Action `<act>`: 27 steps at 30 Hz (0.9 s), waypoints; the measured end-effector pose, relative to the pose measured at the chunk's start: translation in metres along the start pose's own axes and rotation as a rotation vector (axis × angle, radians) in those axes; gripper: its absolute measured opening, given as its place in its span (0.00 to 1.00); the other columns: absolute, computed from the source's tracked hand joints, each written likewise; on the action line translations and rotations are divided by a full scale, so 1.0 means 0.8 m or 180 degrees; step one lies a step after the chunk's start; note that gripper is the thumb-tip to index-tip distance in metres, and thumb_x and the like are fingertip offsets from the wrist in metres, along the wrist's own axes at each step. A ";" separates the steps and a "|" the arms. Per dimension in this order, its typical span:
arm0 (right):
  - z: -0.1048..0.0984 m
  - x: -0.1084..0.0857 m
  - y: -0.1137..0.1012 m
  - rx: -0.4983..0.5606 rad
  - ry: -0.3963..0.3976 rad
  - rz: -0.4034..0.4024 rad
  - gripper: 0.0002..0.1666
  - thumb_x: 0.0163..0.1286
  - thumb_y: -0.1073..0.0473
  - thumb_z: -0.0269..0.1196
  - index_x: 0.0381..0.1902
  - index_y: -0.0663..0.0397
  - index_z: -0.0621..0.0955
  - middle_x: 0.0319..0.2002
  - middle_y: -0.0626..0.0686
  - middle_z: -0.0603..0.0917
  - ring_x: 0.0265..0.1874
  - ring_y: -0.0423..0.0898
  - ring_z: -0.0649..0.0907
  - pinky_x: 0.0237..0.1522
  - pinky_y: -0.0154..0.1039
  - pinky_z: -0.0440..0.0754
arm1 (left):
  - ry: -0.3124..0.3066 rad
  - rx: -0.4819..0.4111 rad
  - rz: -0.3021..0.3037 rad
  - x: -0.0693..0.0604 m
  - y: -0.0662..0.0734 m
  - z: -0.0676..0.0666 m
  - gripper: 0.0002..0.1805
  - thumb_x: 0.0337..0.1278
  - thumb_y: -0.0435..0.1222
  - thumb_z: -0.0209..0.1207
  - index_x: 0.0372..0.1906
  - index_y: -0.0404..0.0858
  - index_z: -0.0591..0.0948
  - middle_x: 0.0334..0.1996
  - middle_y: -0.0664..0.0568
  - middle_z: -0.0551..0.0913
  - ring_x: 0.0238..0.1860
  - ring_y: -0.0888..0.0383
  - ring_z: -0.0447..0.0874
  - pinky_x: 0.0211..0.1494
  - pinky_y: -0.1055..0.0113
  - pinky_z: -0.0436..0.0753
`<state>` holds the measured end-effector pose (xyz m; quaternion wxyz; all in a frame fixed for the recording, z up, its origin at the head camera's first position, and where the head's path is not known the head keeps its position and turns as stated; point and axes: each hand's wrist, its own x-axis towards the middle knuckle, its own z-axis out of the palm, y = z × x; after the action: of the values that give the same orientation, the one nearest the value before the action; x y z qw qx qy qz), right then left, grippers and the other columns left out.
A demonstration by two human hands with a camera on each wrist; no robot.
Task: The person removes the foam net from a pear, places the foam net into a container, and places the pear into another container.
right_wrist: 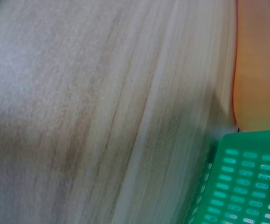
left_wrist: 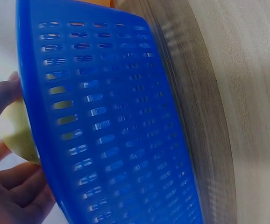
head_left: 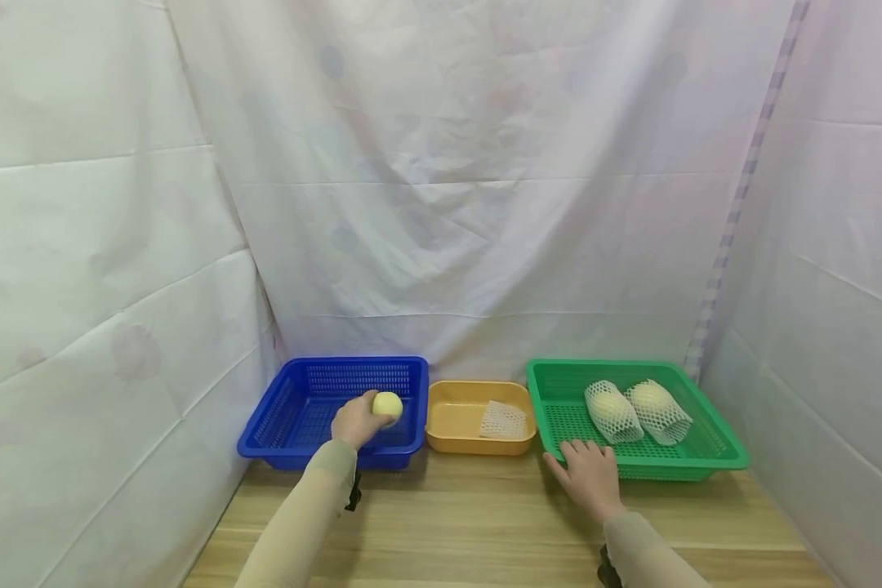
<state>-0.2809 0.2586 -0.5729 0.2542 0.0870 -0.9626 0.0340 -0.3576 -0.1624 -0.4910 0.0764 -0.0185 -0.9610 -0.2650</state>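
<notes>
My left hand (head_left: 354,420) grips a round pale-yellow fruit (head_left: 387,407) over the near right part of a blue basket (head_left: 331,457). In the left wrist view the thumb and fingers hold the fruit (left_wrist: 16,133) behind the basket's slotted wall (left_wrist: 111,112). At the near left corner of a green basket (head_left: 676,467), my right hand (head_left: 590,478) lies by the rim with its fingers extended, holding nothing. Two pale-yellow fruits in white foam nets, one net (head_left: 613,412) beside the other net (head_left: 657,412), lie in the green basket. The right wrist view does not show the hand.
Between the baskets stands a shallow orange-yellow tray (head_left: 452,443) with a flat white foam net (head_left: 503,419) in it. All three containers stand on a wood-grain table (head_left: 478,514). White cloth (head_left: 441,204) hangs behind and along both sides.
</notes>
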 end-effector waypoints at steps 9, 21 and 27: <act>0.002 0.000 0.002 -0.0003 -0.0011 -0.0007 0.26 0.67 0.35 0.58 0.40 0.51 0.83 0.32 0.50 0.81 0.29 0.51 0.76 0.31 0.49 0.67 | -0.0109 0.0120 -0.0325 -0.001 -0.001 0.002 0.33 0.47 0.51 0.70 0.57 0.38 0.79 0.40 0.43 0.85 0.37 0.44 0.82 0.35 0.49 0.79; 0.001 0.002 0.002 0.0033 0.0004 0.0007 0.25 0.66 0.35 0.59 0.40 0.51 0.83 0.33 0.51 0.82 0.30 0.51 0.76 0.32 0.49 0.67 | -0.0280 0.0232 -0.0478 0.004 -0.007 0.005 0.35 0.45 0.52 0.71 0.55 0.34 0.79 0.40 0.41 0.84 0.38 0.42 0.81 0.36 0.48 0.80; 0.003 0.000 0.002 0.0048 -0.0003 0.0021 0.25 0.66 0.36 0.59 0.40 0.51 0.83 0.34 0.51 0.82 0.30 0.51 0.76 0.32 0.50 0.67 | -0.0325 0.0250 -0.0506 0.004 -0.012 0.009 0.34 0.45 0.52 0.71 0.54 0.33 0.79 0.39 0.41 0.84 0.37 0.43 0.81 0.35 0.49 0.80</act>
<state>-0.2824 0.2602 -0.5751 0.2529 0.0857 -0.9628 0.0420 -0.3623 -0.1666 -0.5017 0.0067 0.0474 -0.9718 -0.2311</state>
